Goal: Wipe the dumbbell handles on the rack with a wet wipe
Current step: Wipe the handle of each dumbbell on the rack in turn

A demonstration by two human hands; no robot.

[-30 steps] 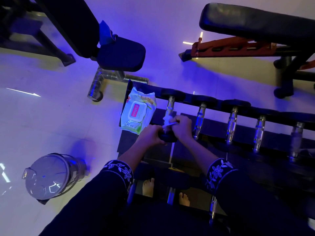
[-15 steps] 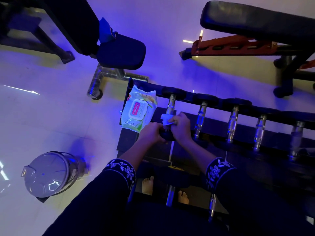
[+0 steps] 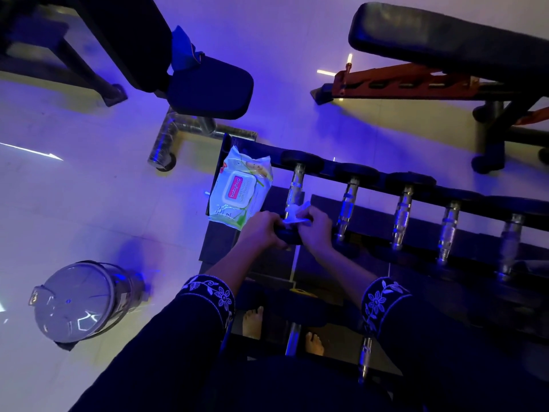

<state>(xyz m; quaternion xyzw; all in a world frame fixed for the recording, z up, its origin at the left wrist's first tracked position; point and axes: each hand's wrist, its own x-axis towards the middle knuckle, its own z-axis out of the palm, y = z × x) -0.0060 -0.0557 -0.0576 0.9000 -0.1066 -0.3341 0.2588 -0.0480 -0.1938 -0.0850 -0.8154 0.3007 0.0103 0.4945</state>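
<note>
We are working at the near end of the first dumbbell. Our left hand is gripping its dark near head, and our right hand is pinching the wet wipe against its handle. Compared with a second ago, both hands are staying put, and the wipe is only bunching lower between them. We judge this handle is still being rubbed. The next handle and those beyond on the rack are still waiting. The wipes pack is lying just left.
</note>
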